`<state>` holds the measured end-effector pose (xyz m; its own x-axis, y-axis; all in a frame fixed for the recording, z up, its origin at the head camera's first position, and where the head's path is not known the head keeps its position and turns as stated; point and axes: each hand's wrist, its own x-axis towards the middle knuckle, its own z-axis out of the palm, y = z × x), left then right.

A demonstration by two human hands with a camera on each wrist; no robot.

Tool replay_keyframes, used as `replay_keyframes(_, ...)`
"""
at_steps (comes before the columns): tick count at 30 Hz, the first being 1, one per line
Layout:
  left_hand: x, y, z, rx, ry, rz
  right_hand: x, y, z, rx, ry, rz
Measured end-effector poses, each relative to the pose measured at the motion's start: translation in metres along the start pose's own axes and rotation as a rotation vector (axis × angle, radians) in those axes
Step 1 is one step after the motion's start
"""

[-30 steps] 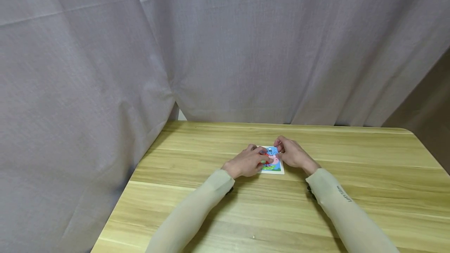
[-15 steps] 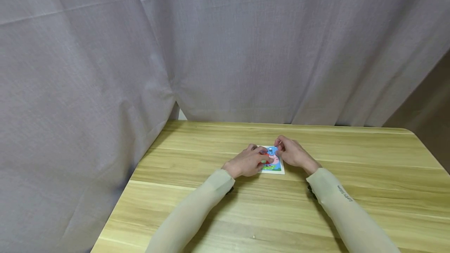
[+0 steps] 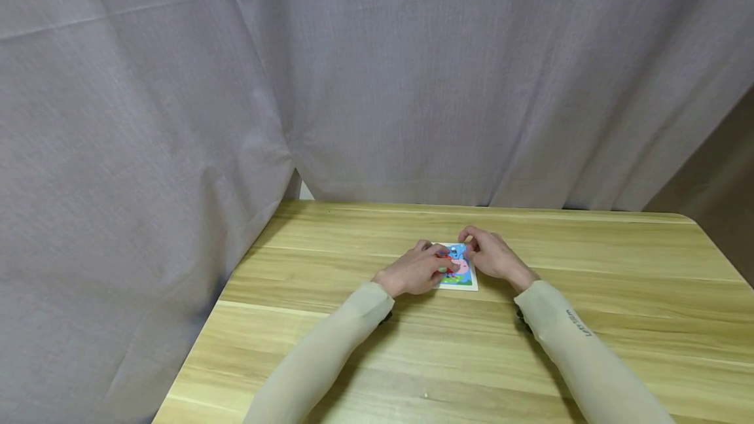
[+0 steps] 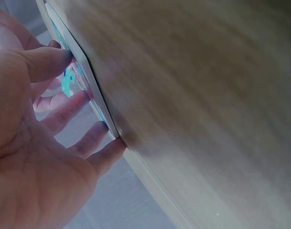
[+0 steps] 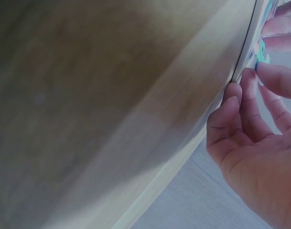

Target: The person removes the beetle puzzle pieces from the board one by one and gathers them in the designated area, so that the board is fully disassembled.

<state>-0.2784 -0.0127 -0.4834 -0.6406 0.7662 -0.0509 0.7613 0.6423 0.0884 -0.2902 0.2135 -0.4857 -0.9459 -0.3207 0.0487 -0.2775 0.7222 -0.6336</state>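
Observation:
A small square picture puzzle (image 3: 468, 285) with a white border and a pink cartoon pig lies flat on the wooden table. My left hand (image 3: 415, 270) spreads over its left part, fingertips and thumb resting on picture and edge. Beside those fingers a green, spotted shape (image 4: 69, 82) shows on the puzzle. At the upper right corner is my right hand (image 3: 493, 257), thumb and fingers bent toward each other. Between them the right wrist view shows the thin edge of a small puzzle piece (image 5: 260, 82), mostly hidden. Another fingertip (image 5: 233, 90) of that hand meets the puzzle's edge.
The wooden table (image 3: 448, 352) extends around the puzzle, its far edge running along a grey curtain (image 3: 400, 84). More curtain hangs along the left side. A tiny pale speck (image 3: 426, 396) lies near the front.
My right thumb and fingers shift slightly at the puzzle's upper right corner, uncovering a little more of the picture there. The left hand stays in place on the puzzle.

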Motion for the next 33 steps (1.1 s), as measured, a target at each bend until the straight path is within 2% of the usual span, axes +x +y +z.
replay_keyframes(11, 0.0009, 0.0003, -0.0007, -0.002, 0.002, 0.004, 0.0007, 0.0003, 0.0003, 0.035, 0.006, 0.016)
replay_keyframes(23, 0.0007, 0.0004, -0.0005, -0.042, 0.005, -0.010, 0.0005, -0.0011, 0.0000, 0.068, -0.070, 0.038)
replay_keyframes(33, 0.0002, 0.0011, -0.0011, -0.040, -0.006, -0.024, 0.0019, -0.0003, 0.0018, 0.046, -0.059, 0.049)
